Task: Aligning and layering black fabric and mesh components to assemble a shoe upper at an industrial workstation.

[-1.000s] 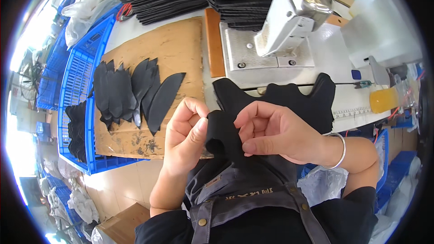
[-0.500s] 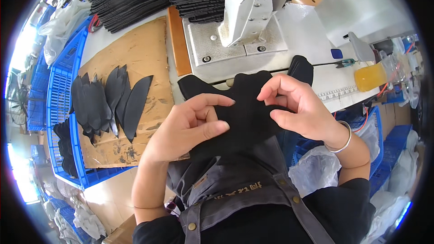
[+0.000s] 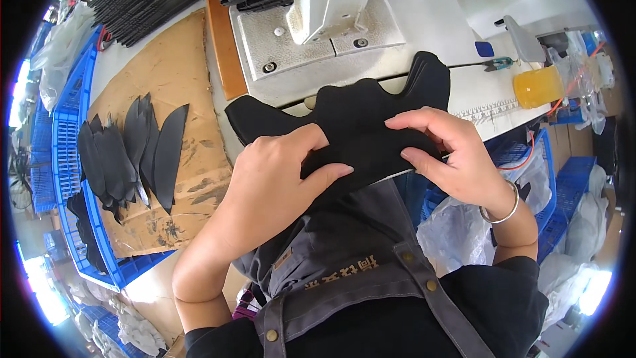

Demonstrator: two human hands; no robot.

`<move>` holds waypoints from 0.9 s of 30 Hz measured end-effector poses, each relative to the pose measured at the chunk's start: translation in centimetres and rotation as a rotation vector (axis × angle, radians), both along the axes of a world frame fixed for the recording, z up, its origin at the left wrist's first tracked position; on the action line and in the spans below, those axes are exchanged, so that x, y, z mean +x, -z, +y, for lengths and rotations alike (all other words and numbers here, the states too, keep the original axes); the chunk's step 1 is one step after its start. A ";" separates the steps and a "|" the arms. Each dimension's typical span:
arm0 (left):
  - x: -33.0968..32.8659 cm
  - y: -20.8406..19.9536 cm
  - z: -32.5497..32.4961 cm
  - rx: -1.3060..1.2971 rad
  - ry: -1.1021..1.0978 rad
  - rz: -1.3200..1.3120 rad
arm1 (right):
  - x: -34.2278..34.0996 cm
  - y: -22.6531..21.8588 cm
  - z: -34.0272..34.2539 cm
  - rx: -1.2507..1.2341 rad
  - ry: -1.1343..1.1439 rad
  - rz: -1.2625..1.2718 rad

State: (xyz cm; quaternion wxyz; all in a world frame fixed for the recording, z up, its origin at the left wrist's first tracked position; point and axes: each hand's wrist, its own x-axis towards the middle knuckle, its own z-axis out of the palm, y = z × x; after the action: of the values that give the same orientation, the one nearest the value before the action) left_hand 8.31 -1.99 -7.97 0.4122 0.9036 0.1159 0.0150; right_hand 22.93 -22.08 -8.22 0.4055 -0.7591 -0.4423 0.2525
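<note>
A wide black fabric piece (image 3: 354, 116) with a scalloped far edge lies over the table's near edge, in front of my apron; several layers show at its right end. My left hand (image 3: 278, 166) grips its left part, fingers bent over the top and thumb along the near side. On the right, my right hand (image 3: 450, 149), with a bangle on the wrist, holds the piece between thumb and curled fingers. Some fingertips are hidden by the cloth. Just beyond the piece stands a white sewing machine (image 3: 331, 0) on its metal bed plate (image 3: 318, 40).
Left of the machine, dark leaf-shaped pieces (image 3: 132, 156) lie on a cardboard sheet (image 3: 192, 185) over a blue crate (image 3: 66, 152). Stacked black pieces (image 3: 146, 0) fill the far left. To the right are a yellow jar (image 3: 536, 87), small snips (image 3: 498, 64) and plastic bags (image 3: 457, 238).
The view has shifted, so the table appears farther left and up. Both hands have closed in on the black fabric piece, my left fingers now bending over it.
</note>
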 end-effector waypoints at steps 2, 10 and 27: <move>-0.1 0.3 -0.2 -0.004 -0.024 -0.013 | 0.1 0.3 0.1 0.121 -0.058 -0.132; -0.2 0.2 0.2 -0.040 -0.022 0.025 | -0.2 0.4 0.2 0.088 -0.103 -0.195; 0.0 0.3 -0.1 0.084 -0.001 -0.008 | -0.3 0.4 0.2 0.087 -0.101 -0.217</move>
State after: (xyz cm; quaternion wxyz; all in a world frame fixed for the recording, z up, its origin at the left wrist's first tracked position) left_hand 8.29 -2.11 -8.23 0.3742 0.9200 0.1138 0.0238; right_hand 22.65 -21.84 -8.64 0.3747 -0.7403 -0.5318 0.1695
